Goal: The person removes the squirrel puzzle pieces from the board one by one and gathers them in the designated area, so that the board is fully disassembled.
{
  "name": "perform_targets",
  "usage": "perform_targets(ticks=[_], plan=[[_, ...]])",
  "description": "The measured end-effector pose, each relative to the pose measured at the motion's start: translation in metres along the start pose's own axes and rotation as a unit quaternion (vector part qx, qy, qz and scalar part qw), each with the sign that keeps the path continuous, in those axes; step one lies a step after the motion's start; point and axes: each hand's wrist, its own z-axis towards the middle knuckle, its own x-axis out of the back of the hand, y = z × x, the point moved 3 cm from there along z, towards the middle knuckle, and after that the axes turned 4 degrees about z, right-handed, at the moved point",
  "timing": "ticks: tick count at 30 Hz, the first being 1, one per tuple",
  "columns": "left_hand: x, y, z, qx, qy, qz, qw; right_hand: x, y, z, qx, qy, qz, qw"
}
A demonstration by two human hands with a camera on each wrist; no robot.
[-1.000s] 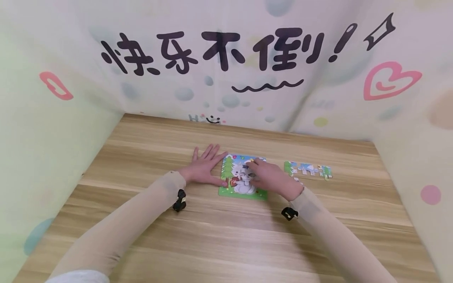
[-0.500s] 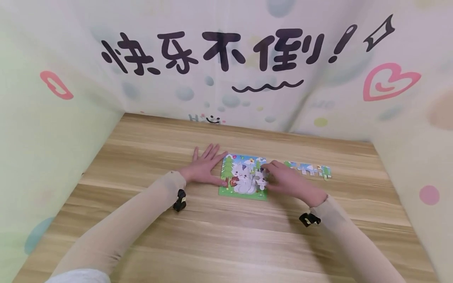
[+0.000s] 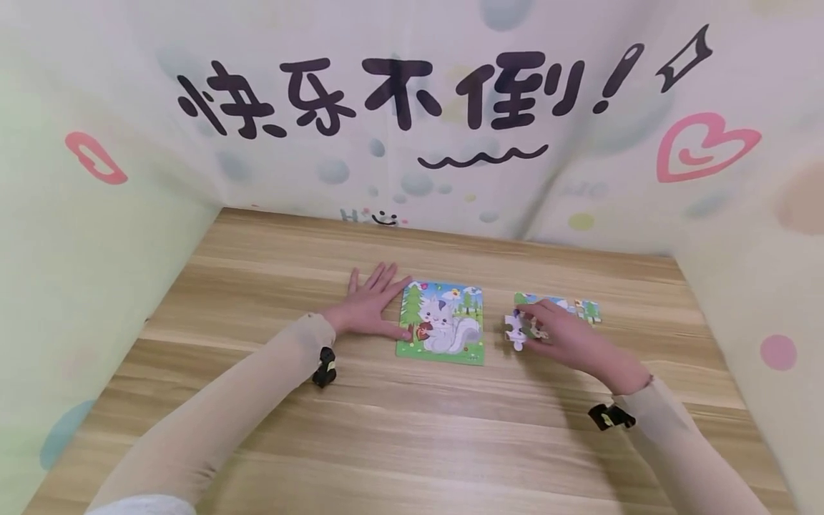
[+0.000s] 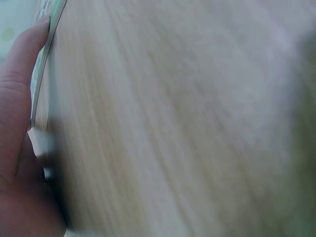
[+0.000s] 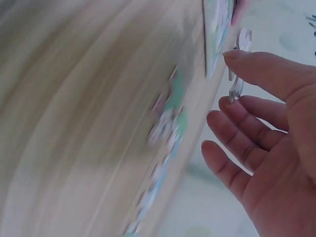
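Note:
A square puzzle picture (image 3: 458,332) of a grey-white animal among green trees lies flat mid-table. My left hand (image 3: 368,309) rests on the table with spread fingers, its thumb and index fingertip at the picture's left edge. In the left wrist view the thumb (image 4: 17,84) lies along that edge. My right hand (image 3: 569,340), right of the picture, pinches a mostly white jigsaw piece (image 3: 515,332) between thumb and fingers. The right wrist view shows this jigsaw piece (image 5: 243,39) at the thumb tip, raised off the table.
Loose jigsaw pieces (image 3: 589,310) lie in a row behind and right of my right hand, partly hidden by it. Several of these loose pieces (image 5: 168,123) show blurred in the right wrist view. A printed cloth wall (image 3: 386,172) stands behind the wooden table (image 3: 399,429).
My right hand has moved right, from over the picture to beside the loose pieces, carrying the jigsaw piece off the picture. The left hand has stayed in place.

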Motion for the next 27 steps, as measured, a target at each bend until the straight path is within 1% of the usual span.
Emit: perform_targets(ticks=[5, 10, 15, 19, 23, 27], plan=[[0.002, 0.0, -0.002, -0.001, 0.001, -0.003, 1.0, 0.007, 0.015, -0.016, -0.011, 0.01, 0.013, 0.9998], [0.002, -0.001, -0.002, 0.001, 0.003, 0.002, 1.0, 0.011, 0.029, -0.028, 0.004, 0.031, 0.019, 0.9993], [0.002, 0.0, -0.002, -0.003, 0.005, -0.002, 1.0, 0.013, 0.044, -0.039, 0.022, 0.044, 0.011, 0.9987], [0.005, 0.003, -0.004, 0.0, 0.003, -0.006, 1.0, 0.012, 0.054, -0.045, 0.029, 0.047, -0.005, 0.9984], [0.005, 0.004, -0.004, -0.001, 0.002, -0.004, 1.0, 0.011, 0.062, -0.049, 0.017, 0.04, -0.016, 0.9989], [0.003, 0.003, -0.002, -0.003, 0.002, 0.001, 1.0, 0.009, 0.067, -0.051, 0.006, 0.03, -0.017, 0.9994]])
